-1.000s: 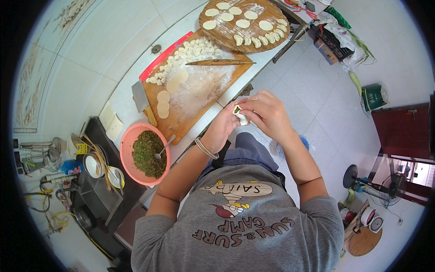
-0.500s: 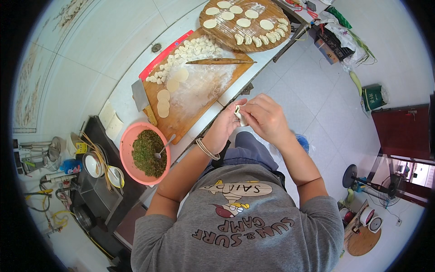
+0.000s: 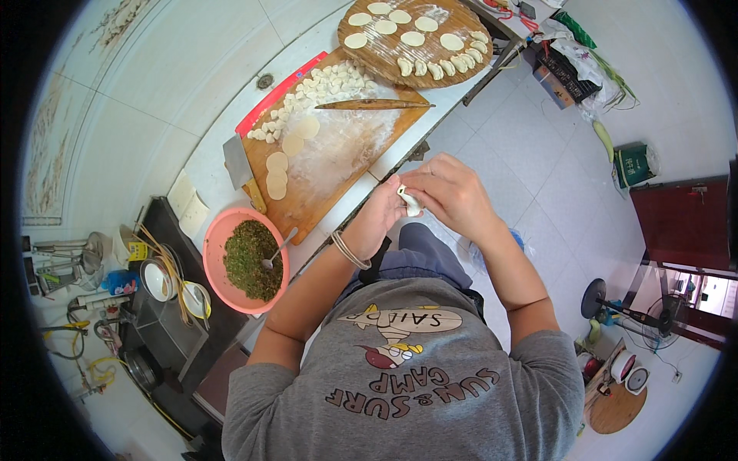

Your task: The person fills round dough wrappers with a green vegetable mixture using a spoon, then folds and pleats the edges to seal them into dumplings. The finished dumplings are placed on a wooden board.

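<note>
Between my two hands is a dumpling (image 3: 410, 203), its white wrapper folded over, with a bit of dark filling showing at the upper end. My left hand (image 3: 378, 211) cradles it from the left with the fingers curled round it. Fingertips of my right hand (image 3: 453, 196) pinch the edge of the dough. Both hands are held above my lap, off the counter's front edge. On the floured cutting board (image 3: 338, 173) lie several flat round wrappers (image 3: 277, 173), a heap of small dough pieces (image 3: 323, 86) and a slim rolling pin (image 3: 369, 104).
A pink bowl (image 3: 209, 265) of green filling (image 3: 250, 261) with a spoon (image 3: 280, 247) stands at the left, near a cleaver (image 3: 239, 163). A round wooden board (image 3: 377, 51) at the back carries wrappers and finished dumplings (image 3: 437, 71). A fan (image 3: 593, 298) stands at the right.
The dumpling's opening has narrowed, with less filling showing. My right fingers have shifted slightly along its edge. Things on the counter stay put.
</note>
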`<state>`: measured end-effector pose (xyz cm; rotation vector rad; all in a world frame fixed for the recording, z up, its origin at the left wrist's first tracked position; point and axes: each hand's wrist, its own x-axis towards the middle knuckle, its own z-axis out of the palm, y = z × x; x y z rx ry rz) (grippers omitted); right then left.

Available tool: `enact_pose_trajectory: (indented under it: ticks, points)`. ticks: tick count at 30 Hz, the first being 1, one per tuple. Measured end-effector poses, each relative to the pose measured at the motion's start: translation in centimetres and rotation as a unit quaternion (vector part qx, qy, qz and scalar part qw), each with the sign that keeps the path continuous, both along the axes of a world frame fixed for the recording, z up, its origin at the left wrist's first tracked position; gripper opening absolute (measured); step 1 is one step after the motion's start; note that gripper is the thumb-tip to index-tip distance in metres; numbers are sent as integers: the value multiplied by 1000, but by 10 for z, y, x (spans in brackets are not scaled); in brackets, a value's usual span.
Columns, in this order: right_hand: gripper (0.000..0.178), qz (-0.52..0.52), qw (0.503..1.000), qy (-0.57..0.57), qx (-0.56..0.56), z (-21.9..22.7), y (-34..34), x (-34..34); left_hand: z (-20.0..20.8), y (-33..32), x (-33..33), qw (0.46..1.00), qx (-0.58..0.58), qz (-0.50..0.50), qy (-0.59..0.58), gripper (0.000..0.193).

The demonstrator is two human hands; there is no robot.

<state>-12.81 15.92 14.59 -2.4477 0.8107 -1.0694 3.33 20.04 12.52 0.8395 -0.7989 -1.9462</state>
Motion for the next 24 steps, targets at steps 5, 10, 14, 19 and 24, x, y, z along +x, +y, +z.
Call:
enact_pose_trajectory:
  ticks: [5,10,14,19,24]
  points:
    - [14,18,999,8,-45,0,-1,-1,1,1,-1,1000,10,-4,-9,55]
    - [13,23,999,-15,-28,5,0,1,-5,1,2,1000,9,-15,9,55]
    - [15,31,999,-3,-36,5,0,0,-1,2,-1,1000,10,-13,5,55]
    - [15,30,999,9,-34,1,0,0,-10,2,0,1000,5,-22,15,55]
    - [20,50,998,7,-43,6,-6,-1,-6,0,0,998,21,-22,46,59]
